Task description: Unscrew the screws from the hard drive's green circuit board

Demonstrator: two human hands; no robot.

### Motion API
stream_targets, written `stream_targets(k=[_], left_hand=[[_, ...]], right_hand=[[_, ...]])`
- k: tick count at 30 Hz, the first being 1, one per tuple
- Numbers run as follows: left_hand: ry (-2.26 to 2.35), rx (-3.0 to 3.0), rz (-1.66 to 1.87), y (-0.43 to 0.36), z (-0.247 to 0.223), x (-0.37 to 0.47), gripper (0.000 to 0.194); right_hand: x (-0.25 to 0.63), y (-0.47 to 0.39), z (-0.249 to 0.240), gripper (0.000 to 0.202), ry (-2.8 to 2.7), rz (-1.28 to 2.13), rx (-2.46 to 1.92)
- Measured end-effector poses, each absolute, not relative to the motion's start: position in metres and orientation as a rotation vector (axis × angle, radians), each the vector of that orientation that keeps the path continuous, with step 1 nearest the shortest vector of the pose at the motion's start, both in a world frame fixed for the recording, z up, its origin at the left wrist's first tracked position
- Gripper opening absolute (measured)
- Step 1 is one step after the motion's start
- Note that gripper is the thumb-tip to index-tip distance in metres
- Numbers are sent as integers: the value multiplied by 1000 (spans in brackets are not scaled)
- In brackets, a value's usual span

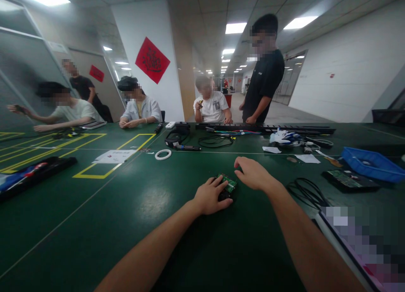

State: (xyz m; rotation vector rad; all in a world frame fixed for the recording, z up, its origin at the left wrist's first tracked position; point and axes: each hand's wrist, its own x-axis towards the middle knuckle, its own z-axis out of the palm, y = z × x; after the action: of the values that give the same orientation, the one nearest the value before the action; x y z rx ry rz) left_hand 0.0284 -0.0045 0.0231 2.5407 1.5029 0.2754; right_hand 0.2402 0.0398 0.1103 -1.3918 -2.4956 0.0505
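Observation:
A small green circuit board [230,183] with dark parts at its near side sits on the green tabletop [133,224], in the middle of the view. My left hand [210,196] is laid over it, fingers across the board and thumb along its near edge, so much of the board is covered. Just right of the board, my right hand [252,174] hovers with curved fingers. A gap shows between its thumb and forefinger, and nothing is visible between them.
On the right lie a black cable [306,193], another board in a dark housing [349,180] and a blue tray [373,164]. A white tape roll [163,154], a screwdriver-like tool [188,148] and a long black strip [265,128] lie farther back. Several people are around the table.

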Motion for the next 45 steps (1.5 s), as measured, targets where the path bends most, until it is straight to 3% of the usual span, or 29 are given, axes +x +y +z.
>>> stream_targets(k=[6,14,20,39,45], left_hand=[[1487,2561,289,-2,19,28,85],[1477,2562,311,-2,17,27,85],[1474,2546,321,-1,17,26,85],[1496,2551,312,-3,17,26,85],[1484,2566,300,-4,20,26,85]], right_hand=[[240,41,106,22,-2465,91,-1311],[240,38,110,17,-2461,27,-1432],[243,42,108,26,-2432,165,-1342],[248,49,107,17,-2458,22,-1449],[246,47,108,18,-2451,114,-1354]])
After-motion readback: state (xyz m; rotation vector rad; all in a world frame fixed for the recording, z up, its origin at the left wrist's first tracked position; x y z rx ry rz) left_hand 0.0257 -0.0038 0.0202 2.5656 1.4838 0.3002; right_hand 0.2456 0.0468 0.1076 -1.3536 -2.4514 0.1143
